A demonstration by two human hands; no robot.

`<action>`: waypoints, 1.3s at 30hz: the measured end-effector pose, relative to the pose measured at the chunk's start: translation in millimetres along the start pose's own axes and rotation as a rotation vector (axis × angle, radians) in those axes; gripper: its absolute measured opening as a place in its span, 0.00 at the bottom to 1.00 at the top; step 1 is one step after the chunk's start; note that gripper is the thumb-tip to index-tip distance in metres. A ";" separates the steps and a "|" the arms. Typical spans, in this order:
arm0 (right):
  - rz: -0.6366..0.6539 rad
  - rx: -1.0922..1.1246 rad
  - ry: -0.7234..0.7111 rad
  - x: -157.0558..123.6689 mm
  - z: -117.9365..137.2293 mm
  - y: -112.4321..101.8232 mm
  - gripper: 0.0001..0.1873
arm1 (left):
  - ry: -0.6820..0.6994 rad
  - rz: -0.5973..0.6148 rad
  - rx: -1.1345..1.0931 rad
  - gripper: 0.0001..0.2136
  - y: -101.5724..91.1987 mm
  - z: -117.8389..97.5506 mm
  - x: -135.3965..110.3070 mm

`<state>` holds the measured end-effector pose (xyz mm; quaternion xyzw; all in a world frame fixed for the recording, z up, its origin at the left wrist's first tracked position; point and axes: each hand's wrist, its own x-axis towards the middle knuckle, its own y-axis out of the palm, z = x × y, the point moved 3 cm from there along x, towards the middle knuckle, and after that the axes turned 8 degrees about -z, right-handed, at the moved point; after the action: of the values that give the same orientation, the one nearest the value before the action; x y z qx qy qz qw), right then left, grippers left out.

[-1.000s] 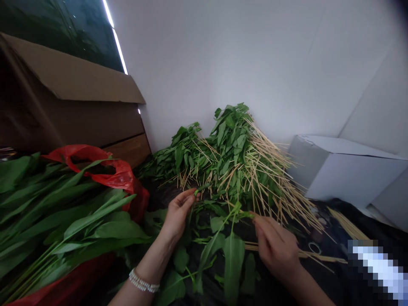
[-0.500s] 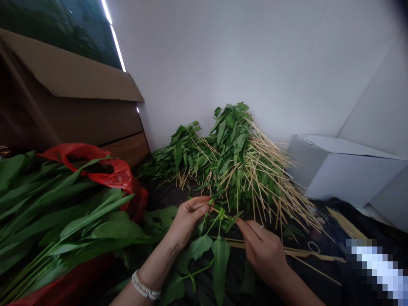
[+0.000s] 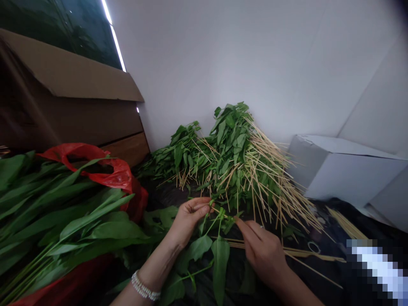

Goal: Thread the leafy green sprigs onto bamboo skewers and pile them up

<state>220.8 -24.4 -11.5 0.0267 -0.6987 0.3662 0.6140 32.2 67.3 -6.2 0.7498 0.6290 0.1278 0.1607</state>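
Low in the middle, my left hand [image 3: 193, 214] pinches a green stem at the left end of a thin wooden skewer [image 3: 217, 210]. My right hand [image 3: 263, 248] grips the same skewer from the right, fingers closed around it. Leafy greens [image 3: 221, 265] are threaded between the two hands, folded stems on the skewer and long leaves hanging below. More loose leaves and stems [image 3: 174, 289] lie under my left forearm. Just behind my hands rises a heap of skewered greens [image 3: 234, 136], its bare skewer ends [image 3: 270, 165] fanning out to the right.
At left, a red plastic bag [image 3: 127, 178] holds many long-leaved greens [image 3: 79, 229]. Behind it stands an open cardboard box [image 3: 89, 114]. A white box [image 3: 353, 174] sits at right, near bundled skewers [image 3: 346, 223]. Black sheeting [image 3: 306, 272] covers the surface. A white wall closes the back.
Almost nothing differs. My left hand's fingertips have shifted very slightly on the stem; my right hand keeps its place on the skewer.
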 end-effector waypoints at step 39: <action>-0.068 0.122 0.108 3.3 -16.8 -20.6 0.05 | 0.382 -0.136 0.767 0.11 -28.5 -5.8 20.7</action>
<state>244.1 -29.0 0.9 0.0681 -0.6395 0.3879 0.6602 7.9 92.6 -12.6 0.6749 0.6974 0.0102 -0.2409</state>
